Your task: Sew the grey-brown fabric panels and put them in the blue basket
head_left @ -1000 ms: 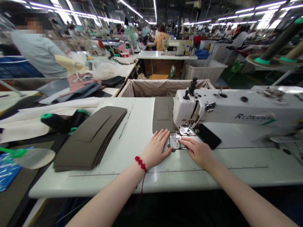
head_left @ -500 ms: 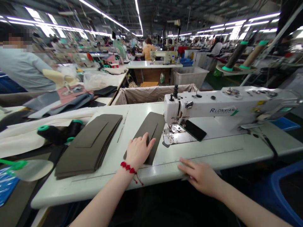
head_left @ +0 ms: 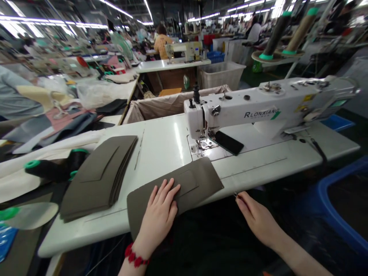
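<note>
The left hand, with a red beaded bracelet on its wrist, lies flat with its fingers apart on a taupe fabric panel, pressing without gripping. The panel sits at an angle across the front edge of the white sewing table, its lower left corner hanging over that edge, and its upper edge is near the needle plate. The right hand is at lower right, just below the table's front edge. Its thumb and forefinger are close together at a thin glinting bit too small to identify, and I cannot tell whether they grip it. A white RLONXIANG sewing machine stands at right, with a black smartphone on its bed just beside the needle plate. A stack of matching panels lies just left of the hand, beside black thread cones. Upper centre, a person in an orange top sits at another sewing machine.
</note>
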The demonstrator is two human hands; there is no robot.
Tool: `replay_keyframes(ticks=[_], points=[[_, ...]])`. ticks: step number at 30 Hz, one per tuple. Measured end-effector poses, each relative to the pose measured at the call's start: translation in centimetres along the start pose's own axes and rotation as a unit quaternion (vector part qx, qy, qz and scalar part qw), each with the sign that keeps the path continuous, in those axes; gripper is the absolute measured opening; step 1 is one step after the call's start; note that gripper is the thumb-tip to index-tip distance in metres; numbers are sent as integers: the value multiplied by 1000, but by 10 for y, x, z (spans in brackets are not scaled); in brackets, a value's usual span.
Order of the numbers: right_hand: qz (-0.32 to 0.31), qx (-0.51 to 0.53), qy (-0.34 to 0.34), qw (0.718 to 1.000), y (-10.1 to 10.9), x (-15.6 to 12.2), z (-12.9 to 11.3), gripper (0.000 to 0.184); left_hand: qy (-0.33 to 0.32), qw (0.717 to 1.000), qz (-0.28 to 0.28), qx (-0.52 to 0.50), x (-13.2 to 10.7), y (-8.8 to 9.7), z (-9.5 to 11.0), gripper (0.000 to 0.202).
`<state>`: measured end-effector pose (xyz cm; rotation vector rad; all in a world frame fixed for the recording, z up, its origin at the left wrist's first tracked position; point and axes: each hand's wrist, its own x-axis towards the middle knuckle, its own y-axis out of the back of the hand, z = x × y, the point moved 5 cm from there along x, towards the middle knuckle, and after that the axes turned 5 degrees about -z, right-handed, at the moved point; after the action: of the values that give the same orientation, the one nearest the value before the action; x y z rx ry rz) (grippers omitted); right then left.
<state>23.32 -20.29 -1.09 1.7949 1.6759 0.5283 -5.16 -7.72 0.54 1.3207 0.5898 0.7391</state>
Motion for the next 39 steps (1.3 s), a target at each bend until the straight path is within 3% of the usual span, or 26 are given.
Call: replay_keyframes(ticks=[5,10,12,15,22,30,39], points=[[19,-50,-7,999,-7,2,8,20,-10,999,18,-35,15,7,12,36],[24,-75,-15,997,-16,4,10,19,-73,992,36,-94,36,-3,79,50],[23,-78,-17,997,-17,5,7,18,-89,989,50,-109,45,-11,103,42],[19,-91,-13,996,-17,9,2,20,-94,987,69,-111,55,-19,121,21],[8,-108,-3,994,-18,14,-5,21,-77,988,67,-115,57,-22,121,16],[-1,-96,11,995,-22,18,-10,20,-45,971,56,-228,56,-22,117,9],[14,-126,-31,991,-23,20,-4,25,-79,955,38,-282,52,-15,114,12]])
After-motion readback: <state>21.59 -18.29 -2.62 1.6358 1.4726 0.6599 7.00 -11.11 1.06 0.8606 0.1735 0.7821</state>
